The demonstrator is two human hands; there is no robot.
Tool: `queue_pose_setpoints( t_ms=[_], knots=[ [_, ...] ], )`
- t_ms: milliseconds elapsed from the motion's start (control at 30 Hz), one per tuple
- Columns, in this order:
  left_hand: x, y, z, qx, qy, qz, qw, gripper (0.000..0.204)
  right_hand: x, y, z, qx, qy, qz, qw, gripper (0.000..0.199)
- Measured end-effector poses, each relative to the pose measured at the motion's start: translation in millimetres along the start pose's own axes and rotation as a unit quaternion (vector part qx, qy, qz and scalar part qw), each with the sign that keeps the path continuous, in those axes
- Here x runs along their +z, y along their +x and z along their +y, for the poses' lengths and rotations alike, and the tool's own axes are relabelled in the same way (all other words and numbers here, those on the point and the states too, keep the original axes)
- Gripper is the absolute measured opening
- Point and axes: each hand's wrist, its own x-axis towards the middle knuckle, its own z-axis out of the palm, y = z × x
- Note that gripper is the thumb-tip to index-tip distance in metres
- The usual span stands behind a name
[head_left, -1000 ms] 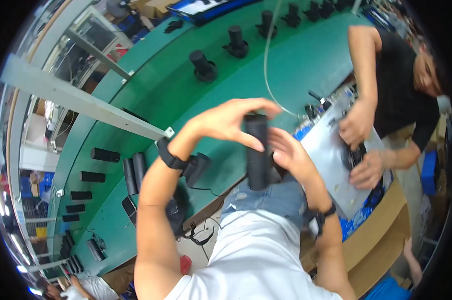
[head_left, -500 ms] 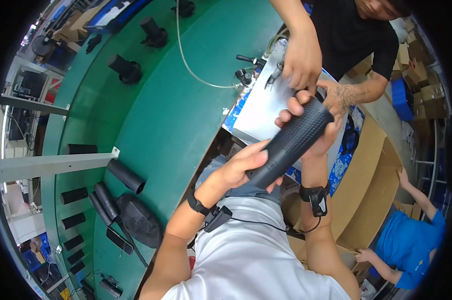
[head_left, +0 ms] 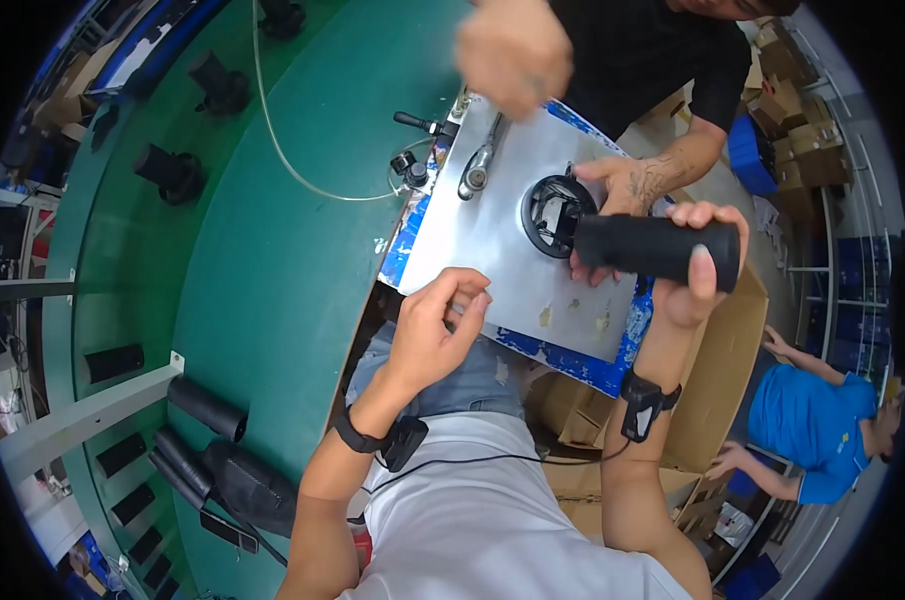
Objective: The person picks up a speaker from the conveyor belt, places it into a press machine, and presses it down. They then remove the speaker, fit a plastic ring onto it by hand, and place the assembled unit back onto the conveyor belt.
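My right hand (head_left: 708, 265) grips a black cylindrical tube (head_left: 638, 245) near one end, with the thumb across its near side. The tube lies nearly level above the right part of a metal plate (head_left: 453, 245). My left hand (head_left: 438, 325) holds nothing, its fingers loosely bent and the thumb apart, over the plate's near left edge. A black round ring-shaped part (head_left: 555, 217) sits on the plate by the tube's left end. A co-worker's tattooed hand (head_left: 618, 180) is beside that part. The co-worker's other hand (head_left: 513, 55) is blurred above a ratchet wrench (head_left: 478, 170).
On the left stretches a green workbench (head_left: 263, 270) with several black tubes (head_left: 208, 408), a black bag-like item (head_left: 253, 488) and a phone (head_left: 229, 530). A pale hose (head_left: 303, 175) crosses it. Right of me stand a large cardboard box (head_left: 728, 390) and a person in blue (head_left: 808, 425).
My left hand has let go of the tube and moved left. My right hand has carried the tube right and turned it nearly level. The round part and wrench now show on the plate.
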Motion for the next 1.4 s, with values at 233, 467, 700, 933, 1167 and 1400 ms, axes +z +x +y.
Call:
queue_pose_setpoints(
  t_ms=[233,467,700,933,1167,1400],
  knots=[
    [4.6,7.2,-6.7,-0.041,0.025,0.034,0.998,0.010,16.1,11.4,-14.2,-0.002,-0.049,-0.035,0.998,0.048],
    [5.0,6.3,-7.3,-0.064,0.010,0.032,0.997,0.009,-1.6,4.2,-16.8,-0.016,0.023,-0.048,0.998,0.053],
    [5.9,5.1,-12.0,-0.051,0.000,0.032,0.998,0.009,2.8,18.9,23.2,-0.019,-0.008,-0.025,0.999,0.045],
    [4.0,3.3,-9.8,-0.058,-0.025,0.027,0.998,0.010,27.9,6.4,77.9,0.035,-0.128,-0.067,0.989,0.035],
    [-5.9,2.2,-2.5,-0.090,-0.045,-0.007,0.995,0.010,65.9,-19.8,80.4,-0.033,-0.262,0.167,0.950,0.040],
    [-21.4,15.7,4.0,-0.136,-0.106,-0.116,0.978,0.012,19.2,12.1,80.6,0.146,-0.069,-0.122,0.979,0.028]
  ],
)
